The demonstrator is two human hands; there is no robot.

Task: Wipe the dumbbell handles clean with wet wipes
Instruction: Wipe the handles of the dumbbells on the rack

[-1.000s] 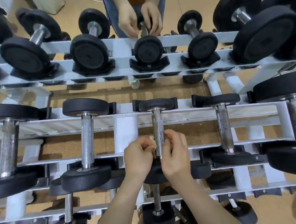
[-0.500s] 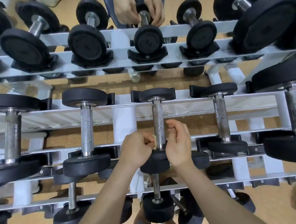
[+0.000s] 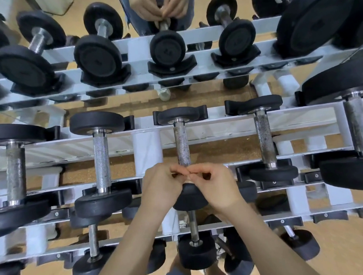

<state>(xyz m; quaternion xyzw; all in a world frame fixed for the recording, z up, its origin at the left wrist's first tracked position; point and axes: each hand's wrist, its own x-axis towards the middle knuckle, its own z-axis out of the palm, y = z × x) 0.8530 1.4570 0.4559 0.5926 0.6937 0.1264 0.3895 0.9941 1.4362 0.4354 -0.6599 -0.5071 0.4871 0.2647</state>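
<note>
The centre dumbbell lies on the middle tier of the white rack, and its knurled, speckled steel handle point(image 3: 182, 145) runs away from me. My left hand point(image 3: 160, 186) and my right hand point(image 3: 216, 186) meet over the near end of that handle, just above the black near head point(image 3: 190, 198). Both have curled fingers, and their fingertips pinch together on a small pale wet wipe point(image 3: 188, 181). The fingers hide nearly all of the wipe, and they also cover the lowest part of the handle.
Neighbouring dumbbells point(image 3: 101, 160) point(image 3: 264, 139) lie parallel on the white rack rail point(image 3: 218, 127), with bigger ones at both ends. A lower tier holds small dumbbells point(image 3: 196, 252) under my forearms. A mirror point(image 3: 167, 47) behind the rack repeats it and my hands.
Both hands slid down the handle toward the near head and closed together over it. The right hand's fingers came across to meet the left hand's. The camera view shifted slightly.
</note>
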